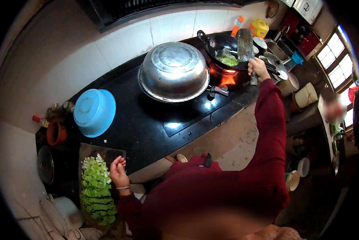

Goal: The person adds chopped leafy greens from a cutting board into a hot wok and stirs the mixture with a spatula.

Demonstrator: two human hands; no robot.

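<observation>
My right hand is wrapped round the handle of a cleaver, whose broad wet-looking blade stands upright at the right side of a black wok. Some green vegetable lies in the wok, and orange flame shows beneath it. At the lower left, chopped leafy greens lie in a long row on a dark cutting board, pale stem pieces at the far end. Beside them hovers my left hand, fingers loosely bent and apart, with nothing visible in it.
A large upturned metal basin covers the middle of the black counter. Left of it sits a blue plastic basin, upside down, near a brown clay pot. A yellow jug, an orange-topped bottle and a sink are beyond the wok.
</observation>
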